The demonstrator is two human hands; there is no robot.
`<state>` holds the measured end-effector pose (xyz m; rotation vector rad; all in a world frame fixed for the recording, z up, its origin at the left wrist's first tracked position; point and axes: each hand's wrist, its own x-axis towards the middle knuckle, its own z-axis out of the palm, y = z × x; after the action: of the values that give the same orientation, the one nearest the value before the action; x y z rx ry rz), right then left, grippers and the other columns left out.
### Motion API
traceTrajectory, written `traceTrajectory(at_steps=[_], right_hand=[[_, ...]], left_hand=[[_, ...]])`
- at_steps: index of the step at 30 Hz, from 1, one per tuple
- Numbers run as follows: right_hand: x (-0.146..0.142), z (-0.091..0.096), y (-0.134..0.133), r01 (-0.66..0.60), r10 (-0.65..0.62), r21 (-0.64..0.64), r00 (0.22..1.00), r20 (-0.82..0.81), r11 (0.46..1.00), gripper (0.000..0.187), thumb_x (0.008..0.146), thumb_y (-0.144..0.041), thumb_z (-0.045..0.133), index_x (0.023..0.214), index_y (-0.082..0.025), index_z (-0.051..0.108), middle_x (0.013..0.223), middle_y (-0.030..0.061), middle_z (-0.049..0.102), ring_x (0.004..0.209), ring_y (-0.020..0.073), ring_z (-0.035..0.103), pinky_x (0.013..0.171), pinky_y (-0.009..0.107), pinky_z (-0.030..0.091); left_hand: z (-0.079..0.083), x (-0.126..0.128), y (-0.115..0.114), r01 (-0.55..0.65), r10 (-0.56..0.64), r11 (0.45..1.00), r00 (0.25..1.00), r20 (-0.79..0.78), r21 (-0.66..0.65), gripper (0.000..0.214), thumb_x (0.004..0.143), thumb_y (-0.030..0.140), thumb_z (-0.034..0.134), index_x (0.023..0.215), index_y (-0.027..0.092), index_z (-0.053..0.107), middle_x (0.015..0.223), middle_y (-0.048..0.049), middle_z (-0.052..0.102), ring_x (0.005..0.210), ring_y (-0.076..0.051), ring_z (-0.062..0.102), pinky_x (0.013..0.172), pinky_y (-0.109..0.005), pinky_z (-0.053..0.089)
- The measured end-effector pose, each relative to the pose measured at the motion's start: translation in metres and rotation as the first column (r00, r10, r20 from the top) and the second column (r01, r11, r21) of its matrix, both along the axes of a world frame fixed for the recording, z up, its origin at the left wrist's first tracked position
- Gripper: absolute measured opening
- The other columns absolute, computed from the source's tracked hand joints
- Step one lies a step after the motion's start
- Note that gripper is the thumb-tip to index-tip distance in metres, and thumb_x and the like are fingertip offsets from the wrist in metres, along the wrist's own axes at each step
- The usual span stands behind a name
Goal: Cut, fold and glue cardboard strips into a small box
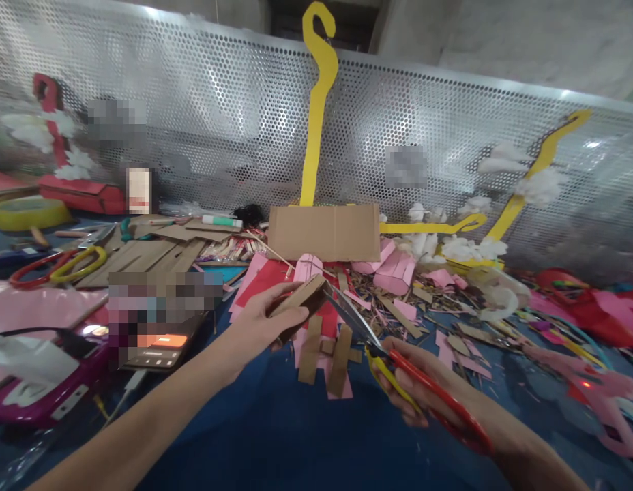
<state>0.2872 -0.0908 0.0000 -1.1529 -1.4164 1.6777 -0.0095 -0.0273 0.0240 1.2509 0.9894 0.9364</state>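
Note:
In my left hand (262,317) a narrow piece of cardboard (302,292) is pinched between thumb and fingers. My right hand (413,382) grips scissors (360,320) with one red and one yellow handle. Their blades point up and left, with the tips touching or very close to the cardboard's right end. Just below lie brown cardboard strips (341,361) over pink paper pieces (299,351) on the blue table. Behind my left hand is a red sheet (262,283). Farther back stands a cardboard box (324,233) with a tall yellow hook-topped post (319,102).
Paper and cardboard scraps (398,314) are heaped to the right, near a pink glue gun (587,382) with a lit red light. A phone (163,351) on a cable lies at left, behind other scissors (55,266). A perforated metal sheet (219,123) stands at the back.

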Motion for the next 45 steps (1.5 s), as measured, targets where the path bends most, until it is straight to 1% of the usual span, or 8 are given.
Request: traceTrajectory(at_steps=[5, 12, 18, 22, 28, 35, 38, 45], right_hand=[[-0.009, 0.006, 0.007, -0.016, 0.014, 0.043, 1.0, 0.027, 0.999, 0.053, 0.08, -0.069, 0.077, 0.088, -0.022, 0.053, 0.071, -0.004, 0.052, 0.05, 0.0072, 0.047, 0.047, 0.021, 0.041], [-0.006, 0.004, 0.006, -0.03, 0.001, 0.137, 0.979, 0.202, 0.99, 0.048, 0.091, -0.063, 0.068, 0.087, -0.021, 0.045, 0.071, -0.0061, 0.052, 0.04, 0.0021, 0.045, 0.038, 0.017, 0.03], [-0.008, 0.004, 0.008, -0.004, -0.016, 0.13, 0.988, 0.15, 0.992, 0.053, 0.087, -0.066, 0.071, 0.086, -0.021, 0.044, 0.069, -0.0074, 0.052, 0.039, 0.001, 0.044, 0.037, 0.015, 0.029], [-0.007, 0.003, 0.01, 0.006, -0.016, 0.104, 0.995, 0.103, 0.995, 0.053, 0.085, -0.064, 0.075, 0.086, -0.021, 0.044, 0.068, -0.0089, 0.05, 0.039, 0.0002, 0.041, 0.038, 0.015, 0.03], [-0.005, -0.003, 0.009, 0.027, -0.04, 0.11, 0.993, 0.114, 0.994, 0.046, 0.089, -0.057, 0.074, 0.088, -0.021, 0.047, 0.07, -0.0084, 0.051, 0.039, 0.0004, 0.042, 0.037, 0.014, 0.03], [-0.006, -0.002, 0.008, 0.034, -0.053, 0.118, 0.985, 0.164, 0.992, 0.043, 0.088, -0.052, 0.078, 0.089, -0.02, 0.049, 0.067, -0.0083, 0.051, 0.038, 0.0014, 0.043, 0.036, 0.014, 0.028], [-0.01, 0.003, 0.006, 0.032, -0.054, 0.117, 0.98, 0.192, 0.993, 0.046, 0.084, -0.054, 0.08, 0.088, -0.02, 0.049, 0.064, -0.0085, 0.05, 0.037, 0.0022, 0.044, 0.035, 0.014, 0.028], [-0.012, -0.003, 0.008, 0.016, -0.032, 0.116, 0.99, 0.138, 0.993, 0.046, 0.081, -0.051, 0.083, 0.084, -0.021, 0.048, 0.058, -0.0104, 0.048, 0.033, 0.0019, 0.039, 0.035, 0.015, 0.03]], left_hand=[[0.003, -0.002, 0.0, -0.001, 0.005, 0.997, 0.999, -0.054, 0.078, 0.063, 0.082, 0.045, 0.076, 0.141, 0.024, 0.063, 0.102, -0.0073, 0.072, 0.065, -0.012, 0.049, 0.055, -0.025, 0.033], [0.002, -0.002, 0.002, 0.023, -0.019, 0.998, 0.997, -0.069, 0.058, 0.065, 0.079, 0.047, 0.077, 0.138, 0.022, 0.066, 0.082, -0.0018, 0.066, 0.059, -0.011, 0.045, 0.053, -0.026, 0.031], [0.0, -0.003, 0.002, -0.004, 0.007, 0.999, 0.998, -0.064, 0.051, 0.068, 0.08, 0.047, 0.077, 0.142, 0.021, 0.063, 0.095, -0.0055, 0.07, 0.063, -0.011, 0.046, 0.056, -0.025, 0.035], [0.0, -0.003, 0.002, 0.01, -0.005, 0.998, 0.997, -0.075, 0.063, 0.069, 0.081, 0.046, 0.077, 0.143, 0.021, 0.062, 0.094, -0.0054, 0.069, 0.062, -0.011, 0.045, 0.056, -0.026, 0.035], [0.005, -0.002, 0.0, 0.03, -0.026, 0.997, 0.998, -0.051, 0.077, 0.065, 0.081, 0.043, 0.075, 0.14, 0.018, 0.064, 0.086, -0.0039, 0.067, 0.06, -0.011, 0.045, 0.057, -0.027, 0.037], [0.001, -0.002, 0.001, 0.029, -0.024, 0.991, 0.999, -0.036, 0.13, 0.059, 0.084, 0.04, 0.074, 0.139, 0.022, 0.066, 0.101, -0.0076, 0.072, 0.066, -0.013, 0.05, 0.059, -0.027, 0.038], [0.002, -0.002, 0.001, 0.033, -0.027, 0.992, 0.999, -0.046, 0.118, 0.06, 0.084, 0.041, 0.074, 0.139, 0.021, 0.065, 0.1, -0.007, 0.072, 0.066, -0.013, 0.049, 0.058, -0.026, 0.036], [0.004, -0.003, -0.001, 0.012, -0.006, 0.995, 0.998, -0.065, 0.095, 0.065, 0.082, 0.045, 0.075, 0.142, 0.021, 0.063, 0.11, -0.0095, 0.072, 0.068, -0.014, 0.051, 0.059, -0.027, 0.038]])
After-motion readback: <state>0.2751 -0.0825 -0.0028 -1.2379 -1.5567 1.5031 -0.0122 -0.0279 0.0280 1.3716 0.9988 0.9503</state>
